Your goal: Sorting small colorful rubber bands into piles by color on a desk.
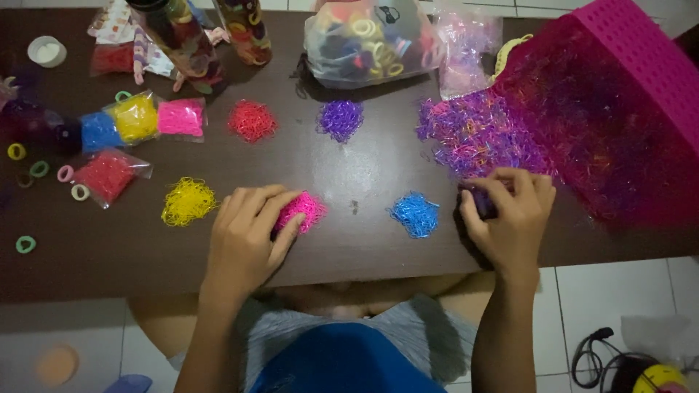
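Note:
My left hand [247, 236] rests on a small pile of pink rubber bands [304, 209], fingers curled over its left side. My right hand [510, 215] pinches a dark purple clump of bands [482, 201] at the near edge of a big mixed pink and purple heap [480, 135]. Between my hands lies a blue pile [416, 214]. A yellow pile [188, 201] sits left of my left hand. Red [252, 120] and purple [340, 118] piles lie farther back on the dark brown table [357, 167].
A tipped magenta perforated basket [641, 65] spills bands at the right. Clear bags of hair ties [371, 36] and jars [182, 36] stand at the back. Small packets of blue, yellow, pink [138, 120] and red [108, 176] bands lie at the left with loose rings.

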